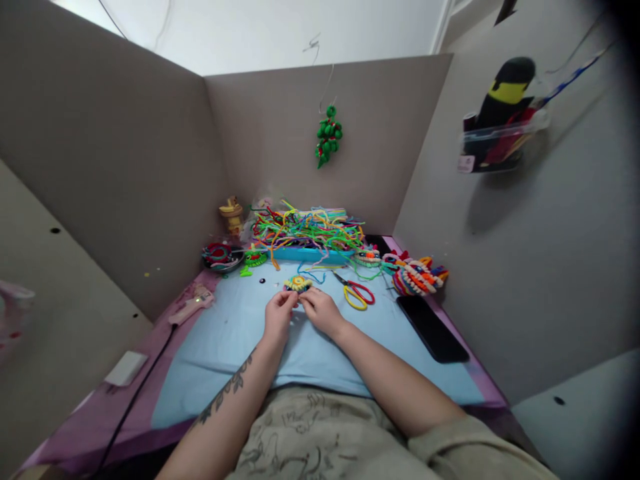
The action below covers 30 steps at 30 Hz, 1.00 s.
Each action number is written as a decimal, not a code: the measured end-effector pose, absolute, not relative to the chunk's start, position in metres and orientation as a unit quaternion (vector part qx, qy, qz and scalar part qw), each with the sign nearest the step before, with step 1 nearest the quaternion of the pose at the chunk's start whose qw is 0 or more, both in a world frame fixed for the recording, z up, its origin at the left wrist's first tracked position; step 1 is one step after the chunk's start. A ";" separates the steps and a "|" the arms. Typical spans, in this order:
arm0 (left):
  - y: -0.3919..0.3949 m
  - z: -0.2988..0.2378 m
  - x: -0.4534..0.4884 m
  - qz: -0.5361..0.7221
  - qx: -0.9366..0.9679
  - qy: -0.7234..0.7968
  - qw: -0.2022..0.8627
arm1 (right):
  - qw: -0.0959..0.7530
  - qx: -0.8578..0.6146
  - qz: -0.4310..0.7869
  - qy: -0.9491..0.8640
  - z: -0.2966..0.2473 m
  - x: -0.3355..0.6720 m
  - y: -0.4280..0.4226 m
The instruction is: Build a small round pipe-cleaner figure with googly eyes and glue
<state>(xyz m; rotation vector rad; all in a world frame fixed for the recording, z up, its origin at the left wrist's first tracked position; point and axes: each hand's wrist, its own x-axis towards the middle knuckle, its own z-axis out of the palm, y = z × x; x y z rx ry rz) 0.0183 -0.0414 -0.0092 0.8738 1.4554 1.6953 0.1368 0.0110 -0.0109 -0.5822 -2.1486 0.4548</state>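
My left hand (279,313) and my right hand (321,309) meet at the middle of a light blue mat (235,347). Both pinch a small round pipe-cleaner piece (298,284), yellow and blue, that rests on the mat just beyond my fingertips. The fingers of both hands are curled together on its near edge. A thin blue pipe cleaner (313,275) trails from it to the right.
Red and yellow scissors (357,293) lie right of my hands, a black phone (431,329) farther right. A heap of coloured pipe cleaners (310,230) fills a blue tray at the back. Finished coiled pieces (417,275), a glue gun (193,305), a hanging green ornament (328,137).
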 end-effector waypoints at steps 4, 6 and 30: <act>-0.043 -0.007 0.019 0.646 0.381 0.567 0.341 | 0.436 -0.258 0.216 -0.835 -0.011 0.138 0.014; -0.044 -0.006 0.019 0.640 0.413 0.566 0.315 | 0.445 -0.274 0.240 -0.818 -0.011 0.138 0.015; -0.048 -0.001 0.021 0.572 0.523 0.604 0.185 | 0.461 -0.299 0.331 -0.767 -0.010 0.137 0.013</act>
